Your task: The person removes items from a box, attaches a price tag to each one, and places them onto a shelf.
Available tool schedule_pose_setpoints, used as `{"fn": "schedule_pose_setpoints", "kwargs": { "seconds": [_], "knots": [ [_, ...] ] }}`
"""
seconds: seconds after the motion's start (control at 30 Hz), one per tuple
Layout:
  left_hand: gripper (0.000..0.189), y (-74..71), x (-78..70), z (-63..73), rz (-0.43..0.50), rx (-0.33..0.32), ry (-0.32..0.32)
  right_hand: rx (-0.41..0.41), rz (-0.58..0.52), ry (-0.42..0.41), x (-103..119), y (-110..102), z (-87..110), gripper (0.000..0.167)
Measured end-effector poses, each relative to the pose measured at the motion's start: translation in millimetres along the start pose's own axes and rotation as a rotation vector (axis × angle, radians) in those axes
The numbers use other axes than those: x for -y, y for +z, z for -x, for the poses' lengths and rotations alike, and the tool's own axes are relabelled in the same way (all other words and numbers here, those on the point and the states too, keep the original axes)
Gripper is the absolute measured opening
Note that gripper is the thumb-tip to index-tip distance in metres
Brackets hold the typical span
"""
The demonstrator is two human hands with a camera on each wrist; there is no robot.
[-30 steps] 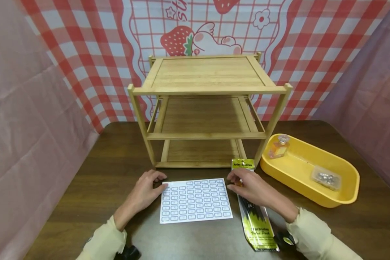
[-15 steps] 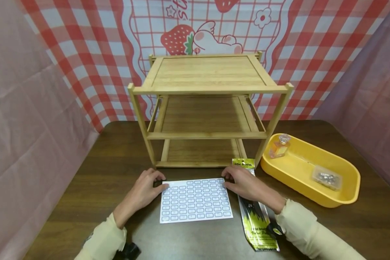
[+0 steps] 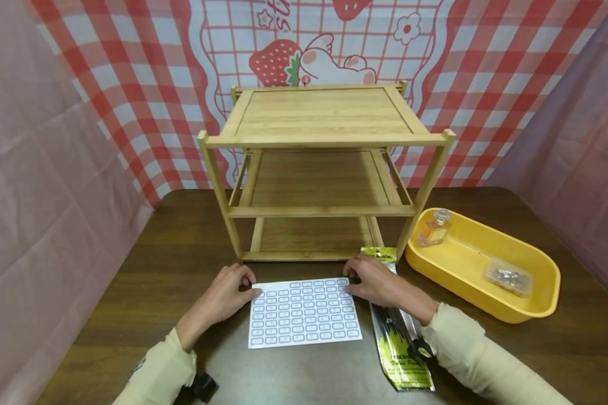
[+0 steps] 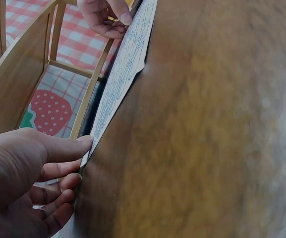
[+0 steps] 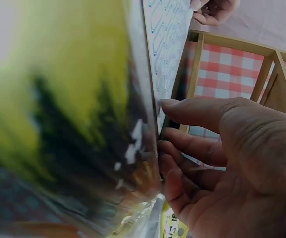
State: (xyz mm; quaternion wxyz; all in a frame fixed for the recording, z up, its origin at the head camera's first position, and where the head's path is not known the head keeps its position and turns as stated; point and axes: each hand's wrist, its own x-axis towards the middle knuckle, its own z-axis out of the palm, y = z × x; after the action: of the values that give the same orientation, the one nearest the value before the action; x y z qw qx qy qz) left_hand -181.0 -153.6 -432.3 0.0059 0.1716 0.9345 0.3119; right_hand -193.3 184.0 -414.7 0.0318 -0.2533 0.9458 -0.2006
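A white sheet of labels (image 3: pixel 304 315), printed with rows of small blue-outlined boxes, lies flat on the dark wooden table; the left part of its top row is blank. My left hand (image 3: pixel 225 293) pinches the far left corner, thumb on top, as the left wrist view shows with the thumb (image 4: pixel 76 146) at the sheet's edge. At the far right corner my right hand (image 3: pixel 377 283) holds the sheet likewise, its thumb (image 5: pixel 197 111) on the face and its fingers curled at the edge. Beneath the right wrist lies a yellow and black artist brush pack (image 3: pixel 402 360).
Behind the sheet stands a three-tier wooden rack (image 3: pixel 324 112). To the right sits a yellow tub (image 3: pixel 458 284) holding a perfume bottle (image 3: pixel 434 230) and a small clear box (image 3: pixel 509 278) of shiny bits. Checked cloth (image 3: pixel 132 84) hangs behind.
My right hand has moved left from over the brush pack onto the sheet's far right corner. The left hand and the sheet stay nearly in place.
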Motion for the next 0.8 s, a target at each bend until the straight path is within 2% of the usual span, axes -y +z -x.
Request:
{"fn": "schedule_pose_setpoints", "kwargs": {
  "seconds": [0.17,0.4,0.8],
  "knots": [
    [0.019,0.8,0.0,-1.8,0.025,0.016,-0.015,0.057,-0.015,0.027,2.1,-4.0,-2.5,0.019],
    [0.020,1.5,0.2,-3.6,0.056,0.039,-0.032,0.072,-0.015,0.055,3.0,-3.4,-3.8,0.027],
    [0.019,2.1,0.4,-4.3,0.077,0.032,-0.026,0.123,0.003,0.058,3.5,-7.3,-5.0,0.020]
  ]
}}
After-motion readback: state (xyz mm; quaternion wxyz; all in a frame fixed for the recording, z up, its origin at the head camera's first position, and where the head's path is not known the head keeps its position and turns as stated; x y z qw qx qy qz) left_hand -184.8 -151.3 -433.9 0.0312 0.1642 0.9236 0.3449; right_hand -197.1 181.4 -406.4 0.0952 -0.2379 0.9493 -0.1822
